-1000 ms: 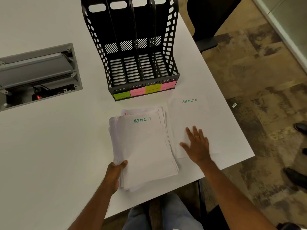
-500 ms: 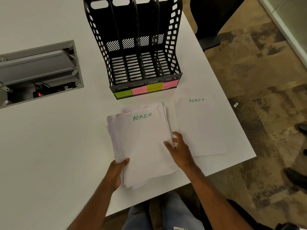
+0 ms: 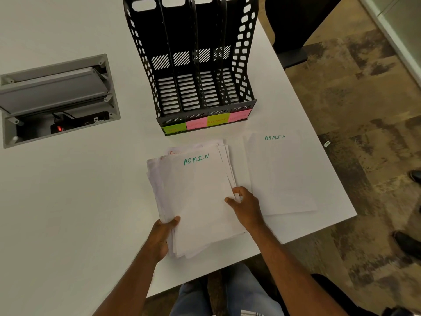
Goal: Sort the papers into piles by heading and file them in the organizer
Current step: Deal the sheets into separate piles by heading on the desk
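A stack of white papers (image 3: 196,197) lies on the white table in front of me, its top sheet headed ADMIN in green. My left hand (image 3: 163,233) grips the stack's lower left corner. My right hand (image 3: 246,205) pinches the right edge of the top sheet. A single sheet headed ADMIN (image 3: 280,174) lies flat to the right of the stack. Behind them stands a black slotted organizer (image 3: 246,65) whose several slots hold nothing, with green, pink and yellow sticky labels on its front lip.
An open grey cable hatch (image 3: 57,99) is sunk into the table at the left. The table's right edge (image 3: 337,179) runs just past the single sheet. A dark chair (image 3: 293,30) stands behind the corner, and shoes (image 3: 407,245) show on the patterned floor.
My right hand left the single ADMIN sheet on the right and came back left to the stack, where it now pinches the top sheet's right edge. The left hand kept its hold.
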`<state>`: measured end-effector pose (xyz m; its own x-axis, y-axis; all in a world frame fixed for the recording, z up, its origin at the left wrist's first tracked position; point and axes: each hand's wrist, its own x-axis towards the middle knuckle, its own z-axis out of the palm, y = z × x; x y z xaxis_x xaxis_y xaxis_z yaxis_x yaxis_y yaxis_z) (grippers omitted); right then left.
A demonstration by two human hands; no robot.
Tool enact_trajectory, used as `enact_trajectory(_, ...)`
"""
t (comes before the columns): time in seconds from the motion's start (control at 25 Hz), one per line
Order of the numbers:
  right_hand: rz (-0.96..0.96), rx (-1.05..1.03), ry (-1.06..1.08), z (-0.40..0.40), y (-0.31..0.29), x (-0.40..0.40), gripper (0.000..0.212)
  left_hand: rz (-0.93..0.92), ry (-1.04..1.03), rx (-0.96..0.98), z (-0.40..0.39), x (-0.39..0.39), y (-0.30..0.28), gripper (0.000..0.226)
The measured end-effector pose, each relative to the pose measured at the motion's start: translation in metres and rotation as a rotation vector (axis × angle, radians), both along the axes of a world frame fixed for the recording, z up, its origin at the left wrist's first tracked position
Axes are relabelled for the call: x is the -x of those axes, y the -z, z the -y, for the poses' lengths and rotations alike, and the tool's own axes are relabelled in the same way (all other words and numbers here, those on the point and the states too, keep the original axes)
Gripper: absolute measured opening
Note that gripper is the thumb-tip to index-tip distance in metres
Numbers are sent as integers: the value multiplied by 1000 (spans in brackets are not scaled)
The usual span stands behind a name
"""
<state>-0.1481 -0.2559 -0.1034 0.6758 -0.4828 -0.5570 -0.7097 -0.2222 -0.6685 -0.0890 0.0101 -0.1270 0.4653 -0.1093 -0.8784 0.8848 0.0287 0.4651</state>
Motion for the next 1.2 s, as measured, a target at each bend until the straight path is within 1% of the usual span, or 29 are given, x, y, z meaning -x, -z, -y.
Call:
enact_trajectory(0.12, -19, -4, 18, -1, 1, -4, 21, 7, 17, 12, -1, -1, 1, 27)
enact_trajectory(0.2, 1, 19, 77, 10, -3, -4, 15, 13, 18, 20, 1, -2, 0, 30)
enact_trajectory(0.24, 8, 84, 113, 21, -7, -3, 13, 21, 17, 9, 2, -3, -1, 30)
enact_trajectory(0.32, 14, 294, 182, 54, -14, 3, 13, 37, 15, -40, 2, -5, 1, 35)
enact_trajectory(0.4, -6, 473, 241, 92, -19, 13, 17, 36, 23, -73, 0, -5, 4, 41)
enact_trajectory(0.44, -34, 522, 251, 109, -20, 18, 20, 32, 23, -82, 0, -5, 6, 43)
enact_trajectory(0.52, -104, 551, 212, 136, -17, 27, 32, 29, 24, -88, -2, -5, 9, 45)
enact_trajectory(0.56, -146, 563, 172, 143, -14, 30, 42, 33, 24, -85, -2, -5, 9, 45)
enact_trajectory(0.64, -221, 664, 115, 145, -6, 34, 61, 51, 28, -80, -2, -4, 10, 45)
enact_trajectory(0.72, -247, 761, 50, 132, -3, 34, 67, 58, 25, -87, -1, -4, 11, 46)
enact_trajectory(0.8, -302, 700, -126, 111, 7, 37, 70, 67, 29, -92, -1, -4, 10, 45)
enact_trajectory(0.88, -377, 638, -308, 103, 18, 46, 82, 75, 36, -94, -1, -5, 10, 44)
enact_trajectory(0.92, -389, 636, -360, 107, 21, 51, 87, 77, 38, -98, -1, -5, 10, 45)
enact_trajectory(1.0, -380, 630, -389, 128, 21, 56, 91, 81, 41, -105, -1, -5, 9, 46)
enact_trajectory(1.2, -389, 583, -410, 177, 11, 56, 93, 83, 39, -114, 5, -5, 2, 46)
